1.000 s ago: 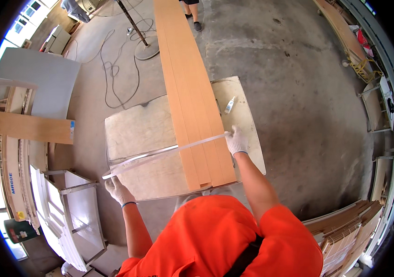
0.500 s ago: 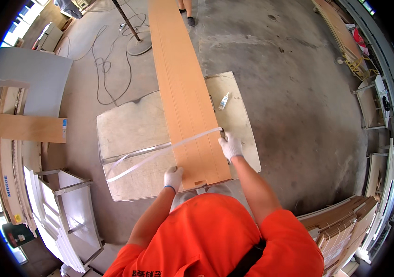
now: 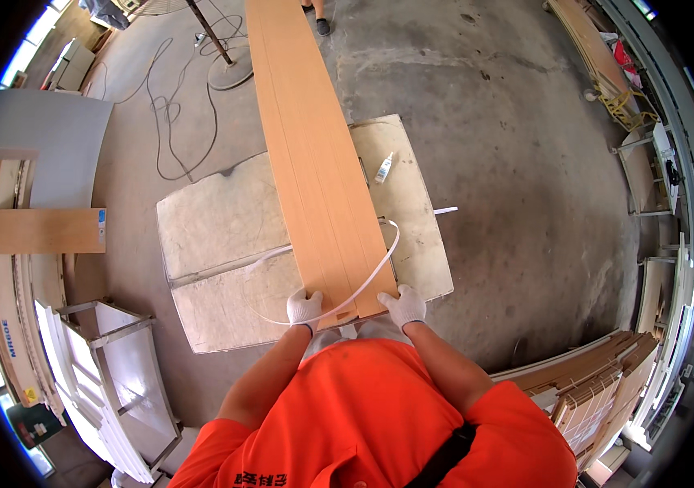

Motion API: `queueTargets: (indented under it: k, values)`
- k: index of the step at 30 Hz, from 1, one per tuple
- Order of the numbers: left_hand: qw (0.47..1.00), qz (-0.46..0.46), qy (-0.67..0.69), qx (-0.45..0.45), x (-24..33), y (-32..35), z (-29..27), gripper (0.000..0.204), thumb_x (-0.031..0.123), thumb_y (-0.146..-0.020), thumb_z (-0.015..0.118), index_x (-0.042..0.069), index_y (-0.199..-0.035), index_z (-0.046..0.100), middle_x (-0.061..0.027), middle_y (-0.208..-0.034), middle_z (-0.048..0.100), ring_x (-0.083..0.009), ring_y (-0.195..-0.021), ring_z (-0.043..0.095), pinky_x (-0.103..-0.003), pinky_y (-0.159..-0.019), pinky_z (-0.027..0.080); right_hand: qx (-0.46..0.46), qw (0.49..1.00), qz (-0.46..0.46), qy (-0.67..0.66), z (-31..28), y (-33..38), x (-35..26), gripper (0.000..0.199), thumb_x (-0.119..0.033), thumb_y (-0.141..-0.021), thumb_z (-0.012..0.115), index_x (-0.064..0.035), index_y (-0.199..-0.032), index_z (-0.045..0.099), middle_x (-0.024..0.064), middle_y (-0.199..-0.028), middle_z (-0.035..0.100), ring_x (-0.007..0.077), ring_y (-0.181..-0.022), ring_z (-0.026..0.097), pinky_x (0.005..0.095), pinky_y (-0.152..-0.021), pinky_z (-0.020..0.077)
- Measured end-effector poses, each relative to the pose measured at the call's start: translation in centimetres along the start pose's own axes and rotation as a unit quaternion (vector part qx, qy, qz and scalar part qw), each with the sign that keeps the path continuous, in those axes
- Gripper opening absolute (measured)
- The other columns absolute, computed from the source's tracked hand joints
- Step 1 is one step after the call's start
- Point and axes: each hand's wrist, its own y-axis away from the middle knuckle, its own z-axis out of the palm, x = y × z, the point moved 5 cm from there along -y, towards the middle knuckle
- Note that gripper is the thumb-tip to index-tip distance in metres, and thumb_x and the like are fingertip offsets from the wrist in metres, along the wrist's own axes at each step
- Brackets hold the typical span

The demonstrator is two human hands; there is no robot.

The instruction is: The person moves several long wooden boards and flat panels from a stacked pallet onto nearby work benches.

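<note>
A long, flat tan cardboard pack [image 3: 314, 154] runs from my body to the far edge of the view, with a small cut-out at its near end. My left hand [image 3: 304, 307], in a white knit glove, is closed at its near left corner. At the near right corner, my right hand [image 3: 404, 307], gloved alike, grips the edge, thumb toward the top. A thin white strap [image 3: 380, 264] curves loosely across the near part of the pack. Another stretch of strap lies left of the pack, and a short white end sticks out past the right side of the pale board [image 3: 225, 207] underneath.
A white bottle [image 3: 384, 167] lies on the board's right part. Far left are a stand with a round base [image 3: 231, 75] and loose black cable [image 3: 169, 114]. White panels [image 3: 91, 390] lean at left, brown panels [image 3: 591, 382] at right. A person's shoe [image 3: 323, 27] shows at the far end.
My right hand has moved back along the pack's right edge to its near corner. The strap now bows in a looser curve nearer me, and its end shows beyond the board's right side.
</note>
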Motion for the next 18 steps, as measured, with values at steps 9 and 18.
queueTargets:
  k: [9,18]
  values:
    - [0.998,0.008,0.059,0.03,-0.09,0.5,0.46,0.027,0.023,-0.083,0.072,-0.004,-0.08,0.069,-0.021,-0.069,0.067,-0.0315,-0.062,0.065,-0.044,-0.063,0.05,0.006,1.0,0.0,0.01,0.52,-0.07,0.3,0.061,-0.056,-0.082,0.073,0.0004,-0.105,0.07,0.027,-0.107,0.072,0.0437,-0.104,0.069,0.0519,-0.089,0.0534]
    - [0.999,-0.015,0.037,0.025,0.26,0.75,0.31,0.027,0.023,-0.083,0.072,-0.004,-0.079,0.066,-0.0204,-0.067,0.064,-0.0306,-0.061,0.062,-0.044,-0.064,0.05,0.015,1.0,-0.013,0.015,0.7,-0.02,0.46,0.062,-0.057,-0.083,0.072,0.0001,-0.108,0.07,0.0261,-0.11,0.072,0.0432,-0.105,0.069,0.0515,-0.09,0.0534]
